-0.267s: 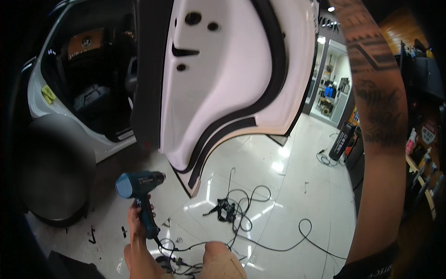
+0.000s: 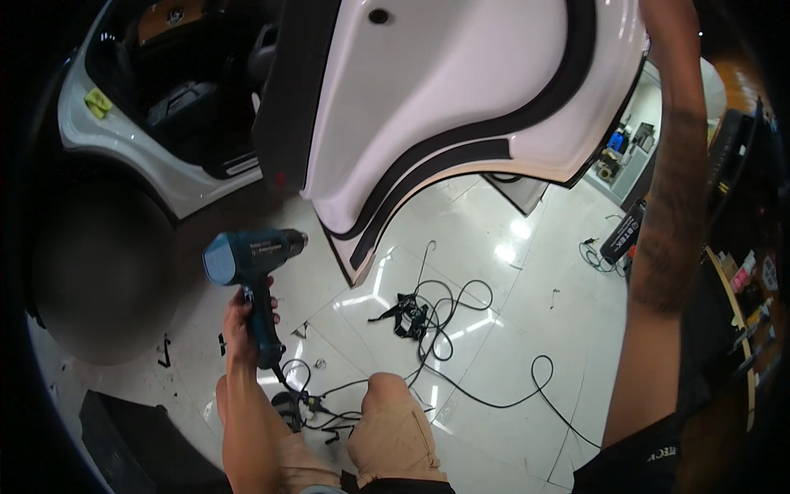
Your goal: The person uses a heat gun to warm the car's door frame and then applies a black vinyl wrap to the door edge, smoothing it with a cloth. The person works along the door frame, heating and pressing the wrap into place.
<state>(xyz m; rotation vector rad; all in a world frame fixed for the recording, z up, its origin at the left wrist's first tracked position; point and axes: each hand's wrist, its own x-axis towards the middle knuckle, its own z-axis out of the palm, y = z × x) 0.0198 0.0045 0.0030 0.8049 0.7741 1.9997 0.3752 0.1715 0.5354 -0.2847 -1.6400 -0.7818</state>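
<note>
A dark blue heat gun (image 2: 262, 255) is held upright in my left hand (image 2: 241, 325), fingers wrapped round its handle. Its metal nozzle points right, close to the lower tip of a white car door (image 2: 428, 74). Black strips of trim (image 2: 461, 132) follow the door's curved lower edge. My right arm reaches up the right side, and my right hand (image 2: 671, 20) is at the top edge beside the door's outer edge. The picture's border cuts it off and its fingers do not show.
Black cable (image 2: 469, 399) loops across the white tiled floor (image 2: 510, 329), with a tangled black bundle in the middle. A rear wheel (image 2: 107, 272) and the open car body (image 2: 160, 173) stand left. A yellow cloth (image 2: 98, 103) lies on the sill. A black box (image 2: 623, 235) sits right.
The view has shifted, so the door and floor sit higher in the picture. The heat gun has risen toward the door's lower tip. My right hand is still at the top edge.
</note>
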